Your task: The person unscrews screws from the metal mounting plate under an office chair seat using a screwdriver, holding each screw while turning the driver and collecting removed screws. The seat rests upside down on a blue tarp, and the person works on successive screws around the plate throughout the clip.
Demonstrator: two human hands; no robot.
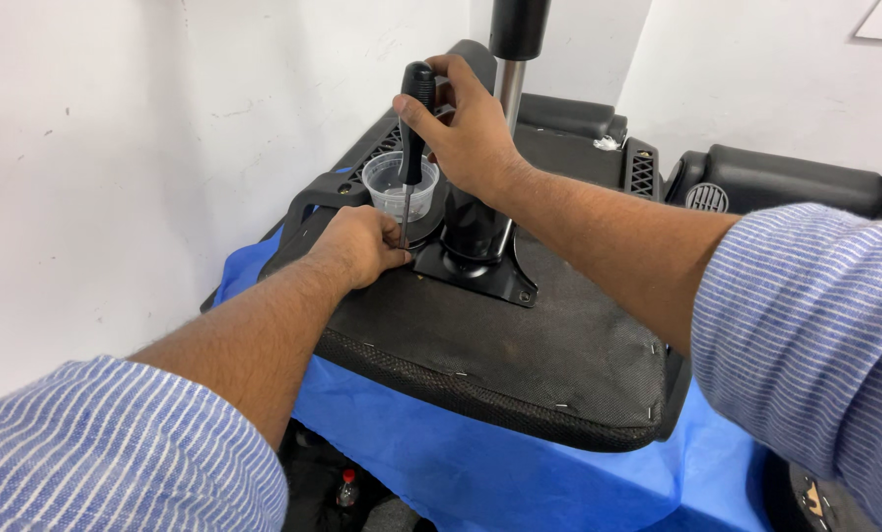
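Head view: right hand (466, 123) grip wraps upright screwdriver (413, 128), tip down; left hand (362, 246) pinches its shaft

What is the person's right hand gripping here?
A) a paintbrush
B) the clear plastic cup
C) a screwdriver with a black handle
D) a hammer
C: the right hand is wrapped around the black handle of a screwdriver, held upright with its thin shaft pointing down beside the clear plastic cup, near the left hand.
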